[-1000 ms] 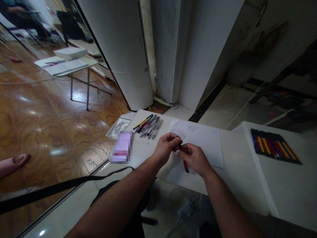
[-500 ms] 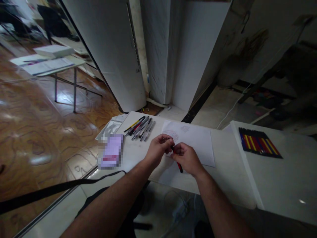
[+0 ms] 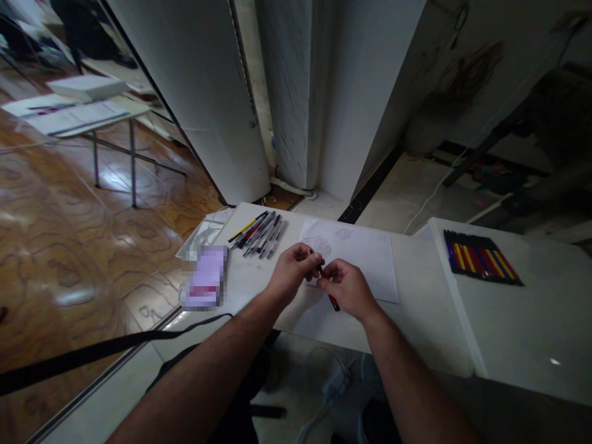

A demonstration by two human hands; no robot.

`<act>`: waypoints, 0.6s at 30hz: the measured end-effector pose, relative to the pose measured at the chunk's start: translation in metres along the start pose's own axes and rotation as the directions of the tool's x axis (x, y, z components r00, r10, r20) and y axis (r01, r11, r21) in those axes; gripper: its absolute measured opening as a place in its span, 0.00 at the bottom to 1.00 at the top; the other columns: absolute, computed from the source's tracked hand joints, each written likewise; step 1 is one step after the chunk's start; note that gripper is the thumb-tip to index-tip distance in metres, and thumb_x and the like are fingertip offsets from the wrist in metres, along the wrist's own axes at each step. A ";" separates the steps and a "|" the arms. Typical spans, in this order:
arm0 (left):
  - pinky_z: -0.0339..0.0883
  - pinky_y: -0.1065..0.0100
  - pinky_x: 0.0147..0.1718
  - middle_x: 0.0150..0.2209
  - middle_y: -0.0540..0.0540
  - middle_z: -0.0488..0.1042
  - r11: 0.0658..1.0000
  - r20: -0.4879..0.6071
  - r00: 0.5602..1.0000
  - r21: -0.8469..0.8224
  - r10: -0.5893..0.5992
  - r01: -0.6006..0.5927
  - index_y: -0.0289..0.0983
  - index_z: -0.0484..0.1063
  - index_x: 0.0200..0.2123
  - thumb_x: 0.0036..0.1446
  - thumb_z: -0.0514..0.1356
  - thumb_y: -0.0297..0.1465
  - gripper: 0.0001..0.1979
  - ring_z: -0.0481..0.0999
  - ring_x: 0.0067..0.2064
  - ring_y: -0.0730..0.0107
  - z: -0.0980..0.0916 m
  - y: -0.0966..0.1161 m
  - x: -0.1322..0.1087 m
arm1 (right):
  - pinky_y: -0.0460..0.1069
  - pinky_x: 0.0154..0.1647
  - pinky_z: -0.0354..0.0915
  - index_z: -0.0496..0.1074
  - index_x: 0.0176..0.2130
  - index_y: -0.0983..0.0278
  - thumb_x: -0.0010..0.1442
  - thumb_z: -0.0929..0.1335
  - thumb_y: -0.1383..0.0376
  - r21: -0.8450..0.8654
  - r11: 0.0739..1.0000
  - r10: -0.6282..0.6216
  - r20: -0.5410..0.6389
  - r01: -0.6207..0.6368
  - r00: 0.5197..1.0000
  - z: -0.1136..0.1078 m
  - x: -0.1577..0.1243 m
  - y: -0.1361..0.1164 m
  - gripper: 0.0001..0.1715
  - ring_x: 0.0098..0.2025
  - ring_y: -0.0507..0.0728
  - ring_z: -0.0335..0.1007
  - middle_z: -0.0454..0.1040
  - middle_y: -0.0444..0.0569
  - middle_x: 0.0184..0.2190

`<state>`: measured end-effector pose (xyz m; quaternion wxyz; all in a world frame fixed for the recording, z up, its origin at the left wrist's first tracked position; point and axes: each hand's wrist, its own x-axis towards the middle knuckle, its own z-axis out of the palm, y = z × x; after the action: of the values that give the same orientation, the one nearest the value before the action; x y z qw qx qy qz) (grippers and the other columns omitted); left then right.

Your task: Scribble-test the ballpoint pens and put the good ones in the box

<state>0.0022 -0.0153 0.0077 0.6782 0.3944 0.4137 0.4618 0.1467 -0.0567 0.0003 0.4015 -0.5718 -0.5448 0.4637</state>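
Both hands meet over the near left part of a white sheet of paper [image 3: 370,259]. Closed around the red barrel of a marker [image 3: 333,302] is my right hand [image 3: 346,287]; the marker's black end points down toward me. My left hand [image 3: 293,271] pinches the black upper end of the same marker, its fingers nearly touching the right ones. Part of the marker is hidden by the fingers. Reddish scribbled lines [image 3: 319,245] show on the paper just beyond my left hand, and a fainter scribble [image 3: 345,234] lies near the far edge.
A loose pile of pens [image 3: 261,234] lies at the table's far left, with a blurred purple box-like object [image 3: 206,276] nearer me. To the right, a row of red, yellow and blue markers [image 3: 483,259] rests on an adjoining white table [image 3: 522,333]. A black strap [image 3: 115,345] crosses the lower left.
The hands stay together on the marker with only a slight shift of the fingers. The whole view has moved slightly, so everything sits a little higher and further left.
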 end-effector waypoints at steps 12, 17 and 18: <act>0.60 0.73 0.21 0.26 0.47 0.75 1.000 0.035 0.999 -0.003 -0.024 0.024 0.33 0.74 0.32 0.46 0.67 0.33 0.11 0.69 0.21 0.77 -0.001 0.005 0.000 | 0.49 0.39 0.66 0.76 0.34 0.64 0.56 0.67 0.64 0.016 0.997 -0.083 0.067 0.082 0.994 -0.002 0.001 -0.003 0.09 0.35 0.55 0.73 0.78 0.48 0.33; 0.59 0.74 0.21 0.21 0.49 0.73 0.999 0.037 0.999 0.036 0.008 -0.009 0.33 0.69 0.26 0.45 0.68 0.33 0.12 0.69 0.21 0.77 0.001 0.005 -0.001 | 0.47 0.29 0.63 0.72 0.30 0.64 0.50 0.71 0.63 -0.046 0.998 -0.033 -0.013 0.032 0.999 -0.001 0.001 -0.002 0.07 0.28 0.52 0.68 0.75 0.45 0.27; 0.59 0.74 0.21 0.21 0.49 0.73 0.999 0.038 0.999 0.038 0.012 -0.014 0.34 0.68 0.26 0.45 0.68 0.34 0.12 0.69 0.21 0.76 0.001 0.005 -0.001 | 0.46 0.28 0.63 0.71 0.30 0.64 0.50 0.71 0.62 -0.045 0.999 -0.031 -0.015 0.030 0.999 0.000 0.001 -0.001 0.08 0.27 0.52 0.68 0.75 0.45 0.27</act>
<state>0.0014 -0.0155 0.0131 0.6754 0.4187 0.4068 0.4506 0.1467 -0.0555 0.0017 0.3999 -0.5759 -0.5605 0.4408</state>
